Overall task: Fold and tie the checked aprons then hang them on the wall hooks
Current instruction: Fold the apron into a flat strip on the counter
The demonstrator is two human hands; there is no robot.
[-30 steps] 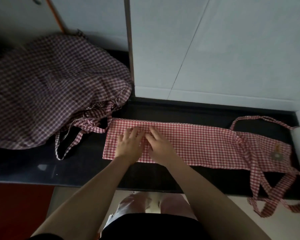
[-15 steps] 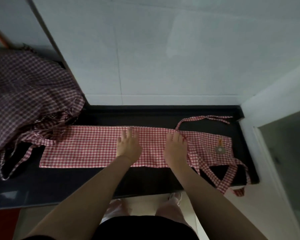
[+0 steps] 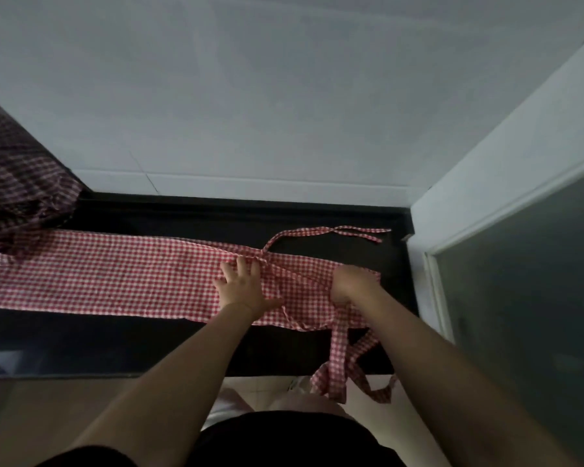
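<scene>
A red-and-white checked apron (image 3: pixel 115 281) lies folded into a long strip across the black counter (image 3: pixel 115 345). My left hand (image 3: pixel 243 286) presses flat on the strip with its fingers spread. My right hand (image 3: pixel 353 284) sits at the strip's right end with its fingers curled down into the cloth. One tie strap (image 3: pixel 331 232) lies along the back of the counter. Other straps (image 3: pixel 341 362) hang over the front edge below my right hand.
A pile of more checked aprons (image 3: pixel 17 193) is heaped at the left end of the counter. A white tiled wall (image 3: pixel 250 112) rises behind it. To the right stands a white frame with a dark glass panel (image 3: pixel 520 298).
Both hands have slid to the right along the strip, from its left part to its right end. My right hand now curls at the end. The view has shifted right too.
</scene>
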